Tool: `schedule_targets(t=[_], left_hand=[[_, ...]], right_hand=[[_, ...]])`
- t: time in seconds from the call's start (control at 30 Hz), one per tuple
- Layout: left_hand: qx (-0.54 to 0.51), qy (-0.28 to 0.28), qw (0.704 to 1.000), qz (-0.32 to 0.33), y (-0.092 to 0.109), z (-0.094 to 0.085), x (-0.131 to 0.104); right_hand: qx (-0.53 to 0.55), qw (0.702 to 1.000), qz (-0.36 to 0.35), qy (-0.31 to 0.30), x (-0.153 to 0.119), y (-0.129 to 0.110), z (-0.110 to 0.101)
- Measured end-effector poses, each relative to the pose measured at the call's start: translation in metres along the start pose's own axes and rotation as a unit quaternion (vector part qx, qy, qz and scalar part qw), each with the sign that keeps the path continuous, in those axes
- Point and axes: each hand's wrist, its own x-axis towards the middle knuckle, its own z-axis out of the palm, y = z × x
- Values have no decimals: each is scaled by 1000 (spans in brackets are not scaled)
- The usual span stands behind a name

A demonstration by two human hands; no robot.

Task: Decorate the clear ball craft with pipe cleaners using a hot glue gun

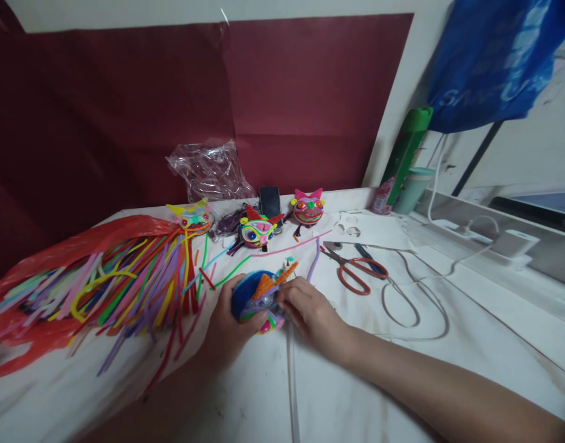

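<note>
My left hand [227, 329] is wrapped round a round ornament [246, 298] made of coloured pipe cleaners. It has a blue back, pointed orange ears, and green, purple and pink bands on the front. At its right side, the fingers of my right hand [315, 315] are pinched together against the face; what lies between them is hidden. Just beyond stand two finished-looking animal heads of the same kind, a multicoloured head [258, 232] with red ears and a pink head [308, 208]. A yellow-eared head [192, 215] rests further left.
Loose pipe cleaners [139, 283] spill from a red plastic bag [102, 237] on the left. Orange-handled scissors [353, 274] and a looped cable [443, 320] lie right. Behind are a phone [270, 200], clear plastic wrapping [213, 169], a green can [404, 157] and a cup [414, 191].
</note>
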Motion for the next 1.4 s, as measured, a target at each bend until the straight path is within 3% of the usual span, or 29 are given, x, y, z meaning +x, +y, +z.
schedule_targets(t=[0.23,0.47,0.8,1.07,1.2,1.4], left_hand=[[4,-14,1000,9,1,-2,-1],[-1,-17,1000,3,-5,-2,2],[26,-8,999,17,-4,0,-1],[10,-40,999,4,-2,-3,0],[-31,-44,998,-17,-1,-4,1],[-52,-34,997,-36,-10,-9,7]], right_hand=[[-23,999,15,-34,-3,2,3],[-6,999,42,4,-3,5,1],[-138,988,-21,-60,-5,3,1],[-91,995,-24,-46,-4,4,4],[-50,999,20,-11,-3,3,-1],[-39,983,175,26,1,6,-14]])
